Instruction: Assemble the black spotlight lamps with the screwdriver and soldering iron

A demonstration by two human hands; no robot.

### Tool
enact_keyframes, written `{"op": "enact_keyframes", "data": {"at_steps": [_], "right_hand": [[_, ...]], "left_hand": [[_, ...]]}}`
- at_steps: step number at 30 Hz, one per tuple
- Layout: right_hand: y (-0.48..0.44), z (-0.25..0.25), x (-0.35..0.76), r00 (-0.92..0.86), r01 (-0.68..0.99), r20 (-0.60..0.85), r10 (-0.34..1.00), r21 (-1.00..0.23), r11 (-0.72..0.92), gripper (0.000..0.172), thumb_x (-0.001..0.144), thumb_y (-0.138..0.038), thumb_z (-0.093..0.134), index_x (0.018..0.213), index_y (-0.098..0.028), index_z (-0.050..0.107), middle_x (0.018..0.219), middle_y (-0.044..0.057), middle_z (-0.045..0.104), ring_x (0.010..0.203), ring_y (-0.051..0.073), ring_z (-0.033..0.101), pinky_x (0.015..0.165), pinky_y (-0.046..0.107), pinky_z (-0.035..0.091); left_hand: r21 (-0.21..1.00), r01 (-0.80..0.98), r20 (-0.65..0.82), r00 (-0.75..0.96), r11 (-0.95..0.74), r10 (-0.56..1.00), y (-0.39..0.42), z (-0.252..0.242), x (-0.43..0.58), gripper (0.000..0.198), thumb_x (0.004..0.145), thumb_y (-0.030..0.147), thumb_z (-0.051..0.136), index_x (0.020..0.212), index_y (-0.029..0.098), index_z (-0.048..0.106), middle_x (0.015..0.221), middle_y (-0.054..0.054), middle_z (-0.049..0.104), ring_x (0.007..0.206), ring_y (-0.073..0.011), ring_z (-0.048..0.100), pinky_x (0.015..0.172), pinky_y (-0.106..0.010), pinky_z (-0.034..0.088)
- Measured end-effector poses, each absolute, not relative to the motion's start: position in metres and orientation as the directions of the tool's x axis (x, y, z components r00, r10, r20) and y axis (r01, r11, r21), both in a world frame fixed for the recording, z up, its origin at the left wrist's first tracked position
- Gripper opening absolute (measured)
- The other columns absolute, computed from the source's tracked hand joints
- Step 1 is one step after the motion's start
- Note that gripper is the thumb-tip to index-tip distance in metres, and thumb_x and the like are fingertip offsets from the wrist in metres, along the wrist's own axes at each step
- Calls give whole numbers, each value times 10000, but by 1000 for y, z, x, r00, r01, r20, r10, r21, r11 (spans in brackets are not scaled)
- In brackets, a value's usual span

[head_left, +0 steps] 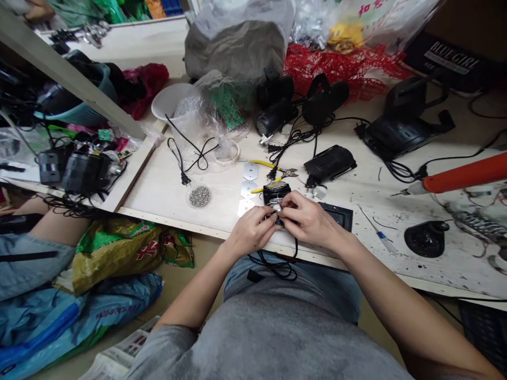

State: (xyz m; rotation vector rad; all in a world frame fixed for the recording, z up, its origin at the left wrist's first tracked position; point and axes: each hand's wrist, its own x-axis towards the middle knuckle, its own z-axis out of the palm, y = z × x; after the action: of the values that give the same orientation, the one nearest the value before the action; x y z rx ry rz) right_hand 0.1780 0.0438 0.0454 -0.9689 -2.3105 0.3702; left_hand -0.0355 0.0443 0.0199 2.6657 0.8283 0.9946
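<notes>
Close to the table's front edge, a small open black housing (271, 196) lies between my hands, with a black power cord (279, 272) hanging down to my lap. My left hand (255, 228) is closed, its fingertips pinching at a small silvery part (276, 205) on the housing's near side. From the other side my right hand (304, 215) is closed too, thumb and fingers on the same part. The fingertips hide most of it. Just behind are yellow-handled cutting pliers (288, 172), and to the left lie shiny metal plates (249, 188).
A dish of small screws (199, 196) sits left, beside a plug cord. Right are a black tray (338, 215), a screwdriver (381, 235), a black cover (425, 238) and an orange-handled electric screwdriver (463, 173). Black device bodies (330, 162) lie behind. Another person's leg (59, 224) shows left.
</notes>
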Motion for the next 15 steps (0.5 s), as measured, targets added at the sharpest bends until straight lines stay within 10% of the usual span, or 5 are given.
{"op": "enact_keyframes", "data": {"at_steps": [10, 15], "right_hand": [[42, 71, 157, -636, 770, 86, 767, 12, 638, 203, 930, -27, 422, 937, -154, 581, 906, 90, 571, 741, 204, 508, 604, 323, 383], [40, 70, 157, -656, 750, 85, 750, -36, 660, 236, 945, -34, 382, 947, -149, 588, 909, 95, 570, 755, 202, 513, 651, 321, 442]], "left_hand": [[420, 411, 534, 609, -809, 587, 45, 21, -33, 162, 1012, 231, 511, 1036, 160, 654, 1017, -104, 653, 917, -207, 618, 801, -367, 573], [402, 450, 437, 671, -798, 599, 49, 28, -32, 208, 1024, 250, 473, 973, 138, 640, 993, -114, 625, 908, -223, 572, 805, -380, 561]]}}
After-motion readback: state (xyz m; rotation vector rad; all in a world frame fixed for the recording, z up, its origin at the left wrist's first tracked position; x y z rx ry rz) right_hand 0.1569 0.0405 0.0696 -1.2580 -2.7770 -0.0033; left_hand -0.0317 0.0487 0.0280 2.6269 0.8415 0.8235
